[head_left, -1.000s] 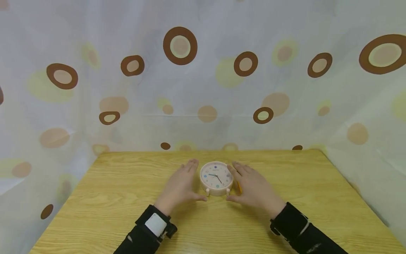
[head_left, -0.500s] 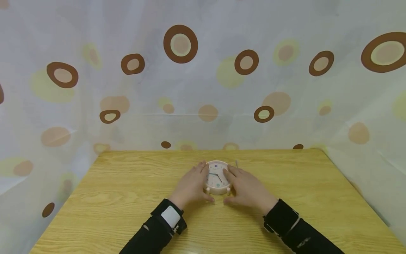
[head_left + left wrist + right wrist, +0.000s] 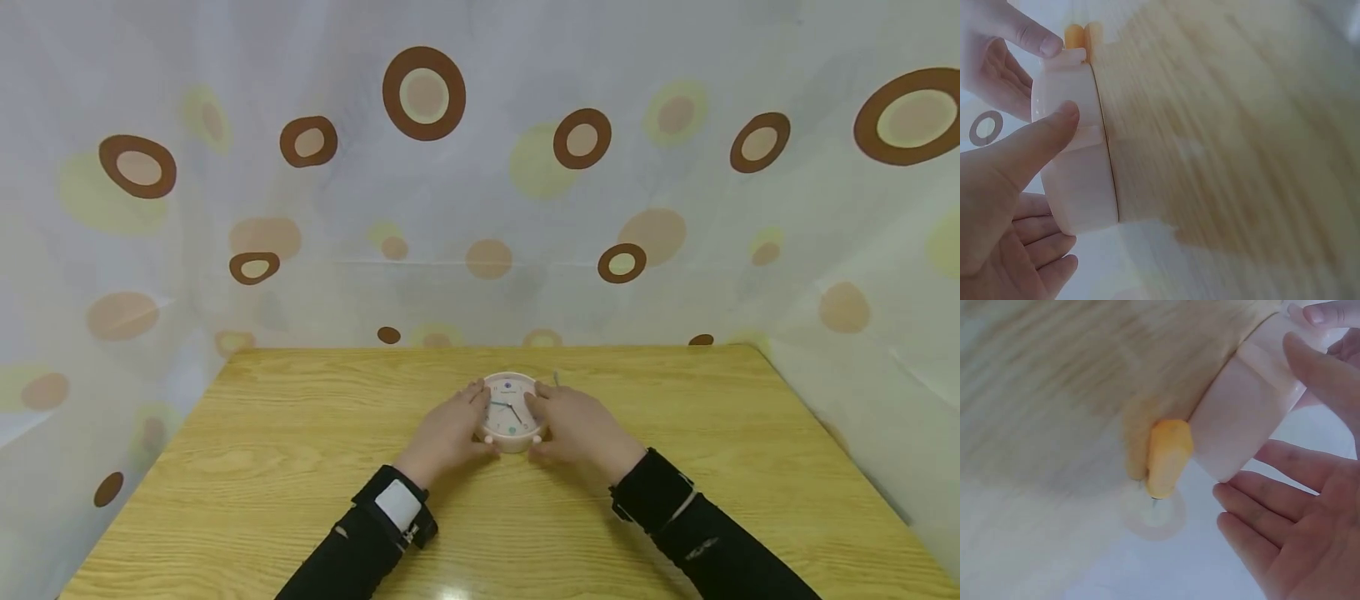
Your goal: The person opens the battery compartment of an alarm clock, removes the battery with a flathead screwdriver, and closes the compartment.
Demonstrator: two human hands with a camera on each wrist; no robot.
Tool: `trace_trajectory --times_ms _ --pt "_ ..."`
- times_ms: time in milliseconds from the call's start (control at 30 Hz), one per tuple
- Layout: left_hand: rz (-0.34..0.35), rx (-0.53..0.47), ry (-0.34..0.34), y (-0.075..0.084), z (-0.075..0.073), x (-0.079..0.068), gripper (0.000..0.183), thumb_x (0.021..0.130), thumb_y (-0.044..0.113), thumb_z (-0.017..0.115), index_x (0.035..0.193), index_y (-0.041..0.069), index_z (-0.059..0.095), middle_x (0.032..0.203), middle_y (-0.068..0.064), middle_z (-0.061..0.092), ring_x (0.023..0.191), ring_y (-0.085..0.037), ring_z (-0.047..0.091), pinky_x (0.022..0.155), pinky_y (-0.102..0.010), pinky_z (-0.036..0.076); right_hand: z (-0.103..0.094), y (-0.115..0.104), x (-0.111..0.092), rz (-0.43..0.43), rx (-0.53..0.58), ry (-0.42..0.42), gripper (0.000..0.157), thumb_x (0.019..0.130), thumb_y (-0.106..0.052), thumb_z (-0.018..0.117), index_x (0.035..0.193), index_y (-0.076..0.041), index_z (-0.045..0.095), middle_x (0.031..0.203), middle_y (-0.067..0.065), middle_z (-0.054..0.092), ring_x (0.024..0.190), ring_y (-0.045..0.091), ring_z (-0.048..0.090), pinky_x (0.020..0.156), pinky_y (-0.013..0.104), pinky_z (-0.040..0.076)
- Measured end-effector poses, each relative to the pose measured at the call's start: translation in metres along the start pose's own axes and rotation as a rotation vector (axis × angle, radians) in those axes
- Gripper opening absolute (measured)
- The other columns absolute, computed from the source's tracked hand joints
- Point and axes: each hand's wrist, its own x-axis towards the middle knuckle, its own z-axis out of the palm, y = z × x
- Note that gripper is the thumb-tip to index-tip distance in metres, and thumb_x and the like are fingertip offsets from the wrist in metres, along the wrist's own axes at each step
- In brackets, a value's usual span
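A round white clock (image 3: pixel 512 408) with a numbered dial and two small feet lies face up on the wooden table. My left hand (image 3: pixel 447 429) holds its left side, thumb at one foot and fingers along the rim. On the opposite side, my right hand (image 3: pixel 583 425) grips the rim with its thumb near the other foot. The left wrist view shows the clock's side wall (image 3: pixel 1079 187) against the tabletop. Beside the clock, in the right wrist view, lies a thick orange handle (image 3: pixel 1169 456); in the head view a thin grey shaft (image 3: pixel 557 378) pokes out beyond my right hand.
The light wooden table (image 3: pixel 285 467) reaches back to a white curtain (image 3: pixel 480 183) printed with brown and beige circles. This cloth also closes off the left and right sides.
Both hands have moved inward from beside the clock and now hold it from left and right. The clock stays at about the same spot on the table.
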Motion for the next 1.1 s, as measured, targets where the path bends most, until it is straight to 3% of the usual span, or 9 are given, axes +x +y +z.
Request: trace_trajectory --times_ms 233,700,1100 --pt "-0.02 0.012 -0.021 0.001 0.002 -0.0026 0.091 0.089 0.039 0.087 0.157 -0.004 0.045 0.167 -0.022 0.042 0.155 -0.036 0.043 0.125 -0.045 0.039 -0.0003 -0.0053 0.0063 0.026 0.002 -0.032 0.075 0.085 -0.027 0.091 0.145 0.006 0.06 0.15 0.032 0.057 0.123 0.043 0.068 0.104 0.052 0.056" --pt "-0.014 0.01 -0.007 0.0043 0.0007 -0.0018 0.09 0.089 0.039 0.086 0.157 -0.005 0.046 0.166 -0.024 0.041 0.155 -0.037 0.043 0.124 -0.045 0.04 -0.0024 -0.0036 0.0038 0.035 0.003 -0.018 0.076 0.084 -0.026 0.091 0.146 0.005 0.06 0.152 0.033 0.055 0.129 0.046 0.064 0.106 0.052 0.055" --pt "-0.017 -0.022 -0.004 0.0037 -0.0002 -0.0032 0.088 0.089 0.036 0.087 0.155 -0.006 0.047 0.166 -0.023 0.042 0.155 -0.035 0.043 0.125 -0.045 0.039 -0.0006 -0.0003 0.0076 0.015 -0.02 -0.009 0.076 0.08 -0.026 0.093 0.143 0.004 0.062 0.148 0.031 0.06 0.125 0.045 0.067 0.105 0.051 0.056"
